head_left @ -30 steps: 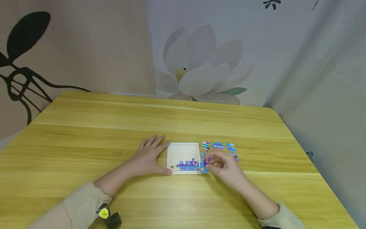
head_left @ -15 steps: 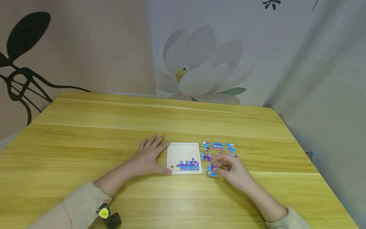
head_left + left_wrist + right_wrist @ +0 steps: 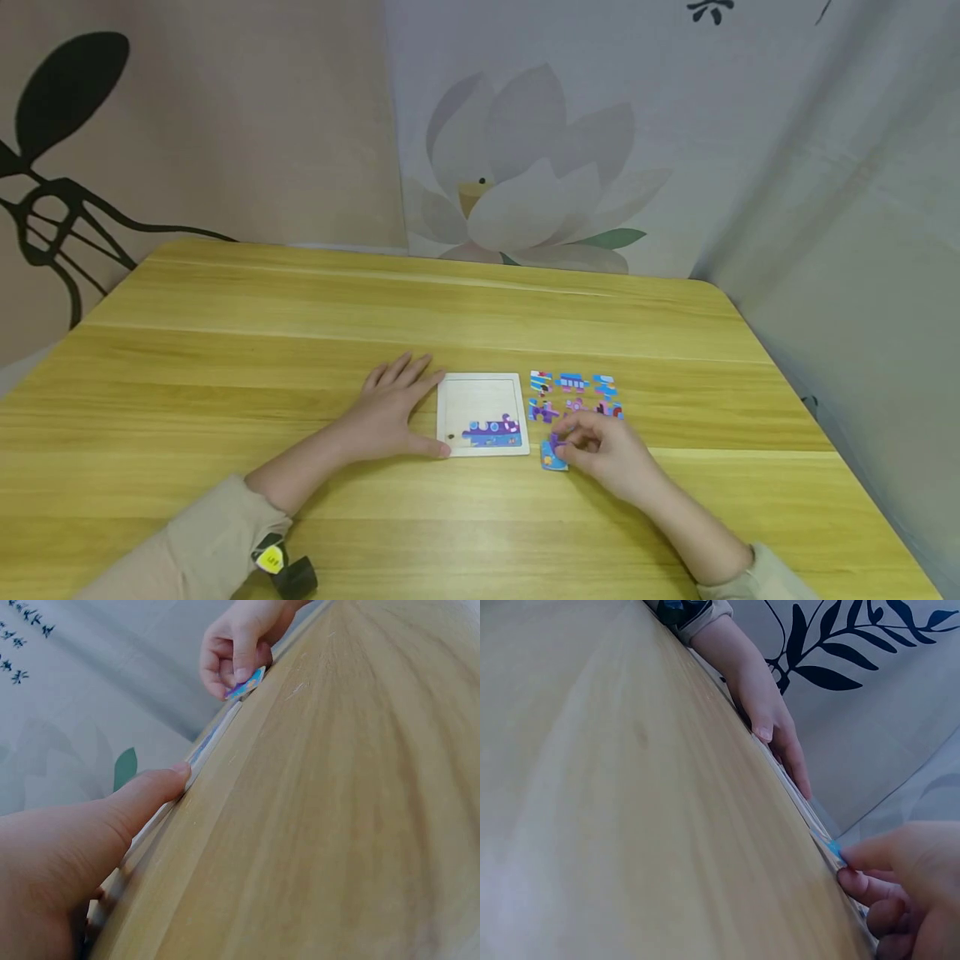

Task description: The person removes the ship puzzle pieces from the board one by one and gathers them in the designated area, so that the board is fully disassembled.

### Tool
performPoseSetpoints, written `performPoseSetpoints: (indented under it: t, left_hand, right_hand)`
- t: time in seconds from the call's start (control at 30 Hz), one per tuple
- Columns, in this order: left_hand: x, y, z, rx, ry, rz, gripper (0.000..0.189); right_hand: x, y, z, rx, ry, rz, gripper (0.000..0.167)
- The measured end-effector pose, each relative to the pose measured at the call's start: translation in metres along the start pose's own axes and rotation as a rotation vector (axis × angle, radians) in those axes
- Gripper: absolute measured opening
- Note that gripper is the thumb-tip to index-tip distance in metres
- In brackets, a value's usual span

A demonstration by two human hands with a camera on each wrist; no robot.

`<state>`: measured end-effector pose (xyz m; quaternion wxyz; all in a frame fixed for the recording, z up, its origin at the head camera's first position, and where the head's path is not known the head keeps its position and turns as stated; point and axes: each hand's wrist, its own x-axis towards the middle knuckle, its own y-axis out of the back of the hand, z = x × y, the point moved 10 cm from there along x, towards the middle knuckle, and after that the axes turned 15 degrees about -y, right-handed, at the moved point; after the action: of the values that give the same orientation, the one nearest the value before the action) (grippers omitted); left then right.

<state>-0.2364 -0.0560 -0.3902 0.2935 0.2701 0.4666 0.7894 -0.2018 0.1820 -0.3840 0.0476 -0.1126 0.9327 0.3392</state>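
Observation:
My right hand (image 3: pixel 611 454) pinches a blue and purple puzzle piece (image 3: pixel 552 458) between thumb and fingers, just right of a square puzzle tray (image 3: pixel 476 400). In the left wrist view the puzzle piece (image 3: pixel 249 684) tilts close over the table. My left hand (image 3: pixel 378 421) has its fingers spread, with thumb and index fingertip at the tray's left edge. Joined purple and blue pieces (image 3: pixel 493 432) lie in the tray's lower right part, and its upper part shows pale bare board.
Several loose puzzle pieces (image 3: pixel 573 383) lie in rows right of the tray, some partly hidden behind my right hand. The wooden table (image 3: pixel 300 333) reaches back to a curtain (image 3: pixel 555 167) with a flower print.
My right hand has drawn back from the tray's lower right corner, moving right and slightly nearer with the puzzle piece. The left hand has stayed at the tray's edge.

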Motion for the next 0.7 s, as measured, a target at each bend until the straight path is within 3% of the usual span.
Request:
performPoseSetpoints:
  t: [0.27, 0.43, 0.7]
  left_hand:
    - [0.001, 0.000, -0.001, 0.005, -0.003, 0.001, 0.110]
    - [0.001, -0.001, -0.002, 0.006, 0.000, 0.001, 0.110]
    - [0.000, -0.001, -0.002, 0.003, 0.003, 0.007, 0.111]
  right_hand:
    - [0.000, 0.000, -0.010, -0.114, 0.028, 0.062, 0.015]
    - [-0.001, 0.000, -0.010, -0.193, 0.005, 0.099, 0.015]
    - [-0.002, 0.003, -0.013, -0.152, 0.018, 0.145, 0.014]
